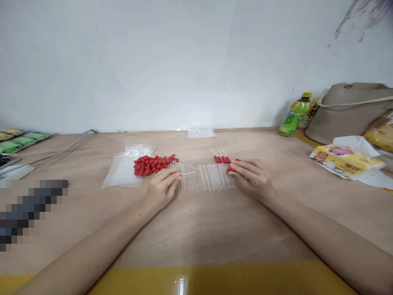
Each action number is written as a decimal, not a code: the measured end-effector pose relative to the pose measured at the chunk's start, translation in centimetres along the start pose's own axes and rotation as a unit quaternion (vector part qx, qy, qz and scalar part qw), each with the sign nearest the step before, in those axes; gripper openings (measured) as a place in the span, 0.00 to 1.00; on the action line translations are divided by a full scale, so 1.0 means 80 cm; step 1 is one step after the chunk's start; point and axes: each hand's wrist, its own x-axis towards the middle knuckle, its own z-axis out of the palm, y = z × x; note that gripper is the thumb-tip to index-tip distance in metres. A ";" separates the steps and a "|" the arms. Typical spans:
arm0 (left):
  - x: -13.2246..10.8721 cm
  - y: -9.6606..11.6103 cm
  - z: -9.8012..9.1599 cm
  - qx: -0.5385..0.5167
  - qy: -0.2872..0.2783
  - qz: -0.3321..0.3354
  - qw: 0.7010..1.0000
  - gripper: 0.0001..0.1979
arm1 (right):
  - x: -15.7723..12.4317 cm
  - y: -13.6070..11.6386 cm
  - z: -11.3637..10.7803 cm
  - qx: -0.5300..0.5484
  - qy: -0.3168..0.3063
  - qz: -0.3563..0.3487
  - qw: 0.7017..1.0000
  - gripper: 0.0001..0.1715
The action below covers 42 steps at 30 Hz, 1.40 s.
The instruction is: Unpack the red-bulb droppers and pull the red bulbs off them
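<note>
My left hand [162, 184] is closed in a pinch on a thin clear tube [188, 174], which points right over a row of similar clear tubes [208, 178] lying side by side on the table. My right hand [253, 176] is closed at the right end of that row, with a red rubber bulb [231, 168] at its fingertips. Just behind the right fingers lie several droppers [221, 159], red bulbs with thin pale tubes pointing away from me. Beyond my left hand sits a pile of loose red bulbs [150, 165].
Clear plastic bags [119, 170] lie under and beside the bulb pile; another bag [201, 133] is by the wall. At right are a green bottle [294, 116], a grey-beige bag [340, 110] and a yellow tissue pack [346, 159]. A grey cable [70, 144] runs at left.
</note>
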 end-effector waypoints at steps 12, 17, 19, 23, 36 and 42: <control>0.012 -0.020 0.019 0.057 0.030 0.026 0.998 0.15 | -0.012 0.065 0.016 0.050 0.039 0.370 0.927 0.19; 0.013 -0.016 0.026 0.059 0.025 0.059 0.996 0.15 | -0.013 0.074 0.019 0.160 0.046 0.486 0.858 0.18; 0.012 -0.014 0.027 0.061 0.010 0.052 0.997 0.17 | -0.013 0.074 0.019 0.177 0.022 0.495 0.850 0.19; 0.011 -0.009 0.026 0.044 -0.041 0.075 0.995 0.22 | -0.018 0.076 0.022 0.186 -0.012 0.496 0.848 0.21; 0.011 -0.001 0.007 -0.015 -0.166 0.027 0.986 0.17 | -0.026 0.088 0.025 0.041 -0.058 0.464 0.883 0.24; 0.011 -0.005 0.006 -0.041 -0.220 0.018 0.974 0.18 | -0.011 0.082 0.020 -0.005 -0.045 0.458 0.888 0.21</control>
